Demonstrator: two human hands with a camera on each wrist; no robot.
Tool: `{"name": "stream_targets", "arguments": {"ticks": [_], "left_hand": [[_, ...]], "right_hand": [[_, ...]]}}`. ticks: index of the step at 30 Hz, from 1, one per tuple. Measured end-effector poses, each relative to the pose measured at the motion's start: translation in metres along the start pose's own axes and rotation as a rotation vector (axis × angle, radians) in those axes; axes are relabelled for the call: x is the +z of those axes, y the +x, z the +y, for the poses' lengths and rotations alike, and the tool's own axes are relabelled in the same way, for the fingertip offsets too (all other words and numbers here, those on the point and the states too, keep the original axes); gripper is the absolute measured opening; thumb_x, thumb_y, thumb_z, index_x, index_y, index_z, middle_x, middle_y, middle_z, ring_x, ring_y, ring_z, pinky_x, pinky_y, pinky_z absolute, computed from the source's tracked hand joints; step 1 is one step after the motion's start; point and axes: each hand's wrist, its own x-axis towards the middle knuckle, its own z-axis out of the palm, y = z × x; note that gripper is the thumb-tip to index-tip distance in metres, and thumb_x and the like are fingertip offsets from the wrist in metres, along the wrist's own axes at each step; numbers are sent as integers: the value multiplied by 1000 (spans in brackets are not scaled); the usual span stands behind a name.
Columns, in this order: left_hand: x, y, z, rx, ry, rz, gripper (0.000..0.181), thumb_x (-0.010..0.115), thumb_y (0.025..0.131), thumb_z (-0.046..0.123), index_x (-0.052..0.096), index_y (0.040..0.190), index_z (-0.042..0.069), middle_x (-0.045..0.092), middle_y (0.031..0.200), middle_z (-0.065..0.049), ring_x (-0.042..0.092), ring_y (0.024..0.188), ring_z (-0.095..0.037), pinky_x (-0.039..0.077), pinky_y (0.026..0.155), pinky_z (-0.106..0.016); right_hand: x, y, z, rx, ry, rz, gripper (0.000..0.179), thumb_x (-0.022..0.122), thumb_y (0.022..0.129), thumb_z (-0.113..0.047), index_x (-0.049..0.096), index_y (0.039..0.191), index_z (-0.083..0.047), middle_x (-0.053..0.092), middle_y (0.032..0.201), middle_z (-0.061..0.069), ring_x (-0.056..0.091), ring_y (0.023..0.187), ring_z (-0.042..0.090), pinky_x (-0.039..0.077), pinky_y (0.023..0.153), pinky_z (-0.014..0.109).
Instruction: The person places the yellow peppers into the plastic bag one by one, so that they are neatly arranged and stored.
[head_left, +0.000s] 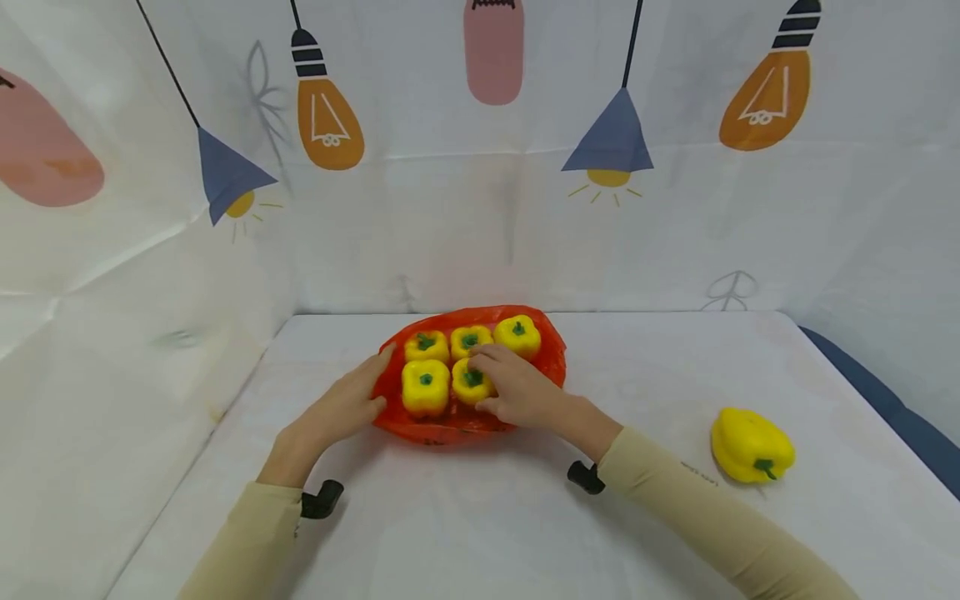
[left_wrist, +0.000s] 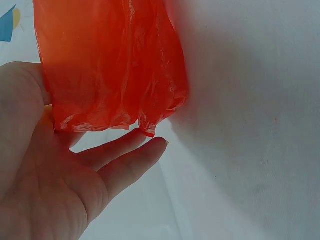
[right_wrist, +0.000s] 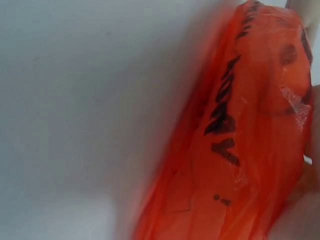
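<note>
A red plastic bag [head_left: 457, 433] sits open near the table's far side, with several yellow bell peppers [head_left: 425, 388] standing stem-up inside. My right hand [head_left: 525, 392] reaches over the bag's right rim and grips the front right pepper [head_left: 467, 392], fingers over its top and thumb at its near side. At the left edge of the bag, my left hand [head_left: 341, 406] touches the plastic with spread, fairly straight fingers. The left wrist view shows those fingers [left_wrist: 130, 167] beside the bag's wall [left_wrist: 100, 65]. In the right wrist view, the bag's printed side [right_wrist: 235, 125] hides most of the right hand.
Another yellow bell pepper [head_left: 750, 446] lies on its side at the right of the white table [head_left: 465, 533]. A white sheet printed with lamps [head_left: 450, 217] hangs behind and along the left. Black wrist mounts [head_left: 322, 500] stick out below both sleeves.
</note>
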Motion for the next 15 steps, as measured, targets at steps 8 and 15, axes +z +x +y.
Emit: {"name": "stream_targets", "arguments": {"ticks": [8, 15], "left_hand": [[0, 0, 0, 5, -3, 7, 75, 50, 96, 9, 12, 161, 10, 19, 166, -14, 21, 153, -37, 24, 121, -58], [1, 2, 1, -7, 1, -3, 76, 51, 96, 10, 11, 161, 11, 19, 166, -14, 21, 153, -37, 24, 121, -58]], "right_hand": [[-3, -6, 8, 2, -49, 1, 54, 72, 89, -34, 58, 138, -15, 45, 150, 5, 46, 138, 23, 41, 116, 40], [-26, -20, 10, 26, -81, -86, 54, 67, 92, -38, 54, 142, -21, 41, 156, 4, 41, 143, 24, 44, 114, 44]]}}
